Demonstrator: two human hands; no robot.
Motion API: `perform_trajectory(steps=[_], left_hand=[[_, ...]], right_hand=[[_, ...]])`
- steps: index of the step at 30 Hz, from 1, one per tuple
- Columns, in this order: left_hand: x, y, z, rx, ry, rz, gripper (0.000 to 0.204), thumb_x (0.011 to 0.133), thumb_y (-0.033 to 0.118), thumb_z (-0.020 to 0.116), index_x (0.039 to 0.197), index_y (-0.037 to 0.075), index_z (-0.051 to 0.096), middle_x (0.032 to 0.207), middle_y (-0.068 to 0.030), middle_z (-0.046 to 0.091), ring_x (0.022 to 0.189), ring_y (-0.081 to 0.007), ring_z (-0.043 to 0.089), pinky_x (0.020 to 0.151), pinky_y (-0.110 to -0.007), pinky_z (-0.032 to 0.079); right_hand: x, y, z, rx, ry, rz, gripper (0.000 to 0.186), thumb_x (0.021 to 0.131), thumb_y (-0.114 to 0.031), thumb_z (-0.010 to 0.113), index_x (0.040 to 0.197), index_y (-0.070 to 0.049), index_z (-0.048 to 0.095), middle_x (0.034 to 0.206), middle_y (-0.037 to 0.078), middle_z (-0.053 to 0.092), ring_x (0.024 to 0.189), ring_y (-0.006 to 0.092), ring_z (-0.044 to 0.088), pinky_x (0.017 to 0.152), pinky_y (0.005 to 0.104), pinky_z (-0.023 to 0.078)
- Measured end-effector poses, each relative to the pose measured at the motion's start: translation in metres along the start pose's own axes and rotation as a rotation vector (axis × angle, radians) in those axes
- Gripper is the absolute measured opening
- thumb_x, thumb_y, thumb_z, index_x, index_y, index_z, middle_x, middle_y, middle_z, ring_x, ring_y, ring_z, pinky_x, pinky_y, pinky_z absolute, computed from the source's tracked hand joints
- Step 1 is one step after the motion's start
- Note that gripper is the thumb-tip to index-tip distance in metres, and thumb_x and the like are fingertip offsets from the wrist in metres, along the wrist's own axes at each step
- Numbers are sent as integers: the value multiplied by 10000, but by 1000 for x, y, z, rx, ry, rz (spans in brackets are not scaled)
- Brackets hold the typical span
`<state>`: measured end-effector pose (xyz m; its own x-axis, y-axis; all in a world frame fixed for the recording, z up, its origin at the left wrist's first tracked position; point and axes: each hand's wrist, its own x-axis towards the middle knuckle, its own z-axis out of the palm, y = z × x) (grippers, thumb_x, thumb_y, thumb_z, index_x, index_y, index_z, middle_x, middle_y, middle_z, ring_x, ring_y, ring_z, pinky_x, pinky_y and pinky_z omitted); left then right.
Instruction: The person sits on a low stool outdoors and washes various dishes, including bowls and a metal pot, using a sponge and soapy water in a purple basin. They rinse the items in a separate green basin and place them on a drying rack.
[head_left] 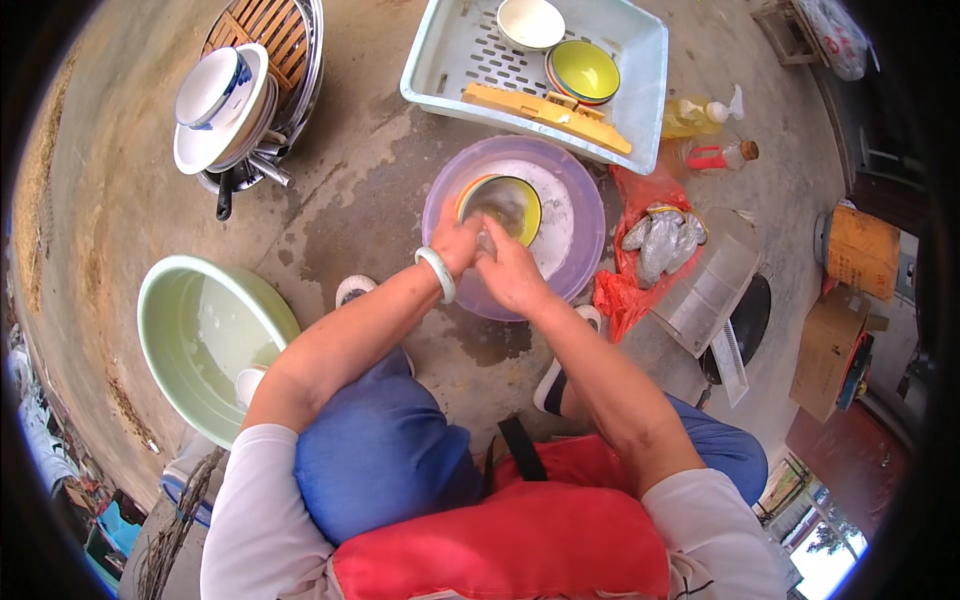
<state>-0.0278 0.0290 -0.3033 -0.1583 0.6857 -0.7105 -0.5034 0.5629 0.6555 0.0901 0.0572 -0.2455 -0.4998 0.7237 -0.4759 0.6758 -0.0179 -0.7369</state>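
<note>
A purple basin [590,215] of white suds stands on the ground in front of me. In it is a yellow-green bowl [528,222] with a dark inside and foam, and an orange edge shows along its left. My left hand [455,243], with a pale bangle on the wrist, is closed at the bowl's near left rim; its fingertips are blurred. Close beside it, my right hand [510,270] has its fingers curled at the near edge. Something small and greyish shows between the two hands, too blurred to name.
A pale blue crate [425,75] holding bowls and a yellow plastic strip stands beyond the basin. Stacked dishes [205,150] rest far left; a green tub [160,330] of water is near left. Bottles [690,115], a red bag [625,300] and a black pan [752,315] lie right.
</note>
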Motion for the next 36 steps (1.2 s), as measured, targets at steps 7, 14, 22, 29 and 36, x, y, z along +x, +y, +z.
perform_trajectory(steps=[7, 14, 22, 29, 36], left_hand=[[-17, 8, 5, -42, -33, -34, 497, 918, 61, 386, 1395, 139, 268, 1283, -150, 478, 1122, -314, 562, 648, -423, 620], [-16, 18, 9, 10, -5, -13, 493, 935, 102, 423, 1396, 166, 259, 1257, -144, 499, 1001, -289, 623, 621, -415, 618], [15, -21, -15, 299, 104, 306, 549, 945, 368, 479, 1360, 36, 341, 1227, -194, 540, 1156, -308, 523, 993, -385, 386], [-17, 27, 4, 187, -4, -96, 453, 931, 272, 461, 1344, 140, 328, 1248, -137, 489, 1005, -302, 606, 642, -433, 606], [-12, 27, 16, 79, -31, -22, 446, 860, 106, 422, 1305, 96, 407, 1119, -131, 578, 895, -254, 635, 688, -398, 571]], right_hand=[[-1, 32, -22, -781, -175, -517, 529, 755, -152, 623, 1249, 3, 518, 1244, 193, 504, 1245, 353, 412, 1109, 491, 217], [22, 51, -44, -987, -142, -754, 357, 743, -95, 595, 1095, -39, 575, 1137, 173, 568, 1200, 322, 469, 1111, 481, 239], [1, -14, 30, 105, 43, -103, 405, 801, -85, 554, 1188, 12, 491, 1143, 222, 547, 1134, 385, 487, 977, 555, 308], [13, 72, -45, -978, -195, -795, 402, 823, -110, 522, 1219, -42, 530, 1148, 135, 544, 1197, 281, 484, 1100, 531, 235], [1, 35, 3, -424, 99, -416, 124, 820, -129, 555, 920, -62, 582, 887, 136, 614, 903, 325, 580, 848, 457, 456]])
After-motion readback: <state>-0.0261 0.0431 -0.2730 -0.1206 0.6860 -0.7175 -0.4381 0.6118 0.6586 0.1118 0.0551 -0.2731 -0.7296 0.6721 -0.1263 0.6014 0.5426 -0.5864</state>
